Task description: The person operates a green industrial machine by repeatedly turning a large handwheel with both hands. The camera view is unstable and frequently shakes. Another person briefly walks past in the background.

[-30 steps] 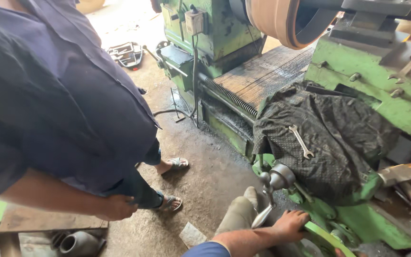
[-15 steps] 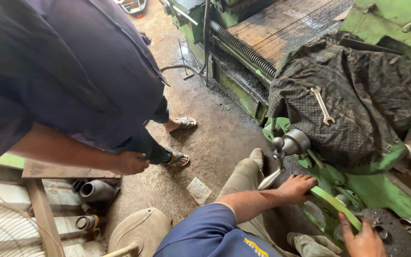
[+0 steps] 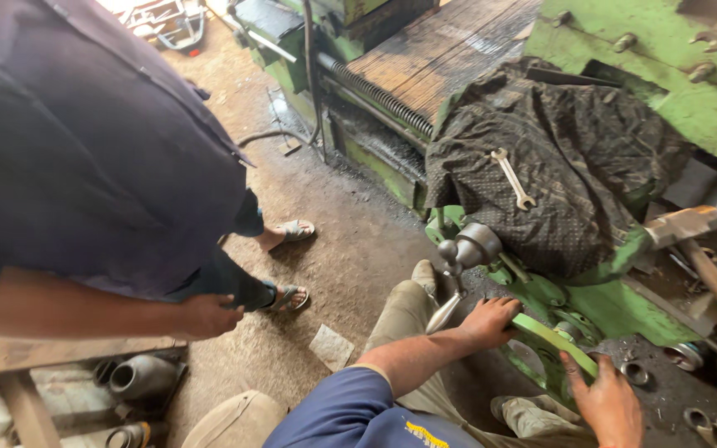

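My left hand (image 3: 491, 319) grips the upper rim of a green handwheel (image 3: 551, 338) on the front of a green lathe (image 3: 624, 303). My right hand (image 3: 612, 405) holds the same rim lower down on the right. A shiny metal lever with a ball knob (image 3: 468, 249) stands just above my left hand, apart from it. A dark dotted cloth (image 3: 574, 158) drapes over the carriage, and an open-ended wrench (image 3: 514, 178) lies on it.
Another person in a dark blue shirt (image 3: 85, 149) stands at the left, one hand (image 3: 209, 315) hanging and sandalled feet (image 3: 292, 232) on the dirt floor. A hammer (image 3: 695, 236) rests on the machine at right. Metal pipe fittings (image 3: 139, 377) lie at the bottom left.
My right hand has come into view and closed on the handwheel rim; one second ago only my left hand was on it. The view has tilted down and closer to the wheel.
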